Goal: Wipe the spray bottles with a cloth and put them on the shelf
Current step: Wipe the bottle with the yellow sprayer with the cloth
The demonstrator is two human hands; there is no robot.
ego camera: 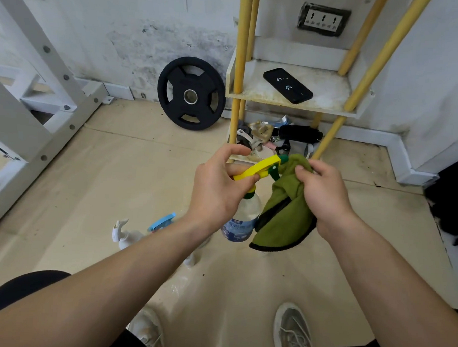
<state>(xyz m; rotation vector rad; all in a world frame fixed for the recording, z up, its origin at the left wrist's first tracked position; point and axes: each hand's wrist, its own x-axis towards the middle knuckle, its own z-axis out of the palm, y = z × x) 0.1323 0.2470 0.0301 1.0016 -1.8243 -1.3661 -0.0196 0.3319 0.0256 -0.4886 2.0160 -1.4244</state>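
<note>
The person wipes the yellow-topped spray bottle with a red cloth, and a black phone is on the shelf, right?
No: the cloth is green, not red, as the head view shows. It does wipe the yellow-topped spray bottle, and a black phone is on the shelf.

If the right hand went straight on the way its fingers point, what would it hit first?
Most likely the yellow spray head of the bottle held by the left hand: the right hand, gripping the green cloth, points at its nozzle end. Depth is hard to judge.

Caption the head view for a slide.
Left hand holds a yellow-topped spray bottle; right hand holds a green cloth against its nozzle.
</note>
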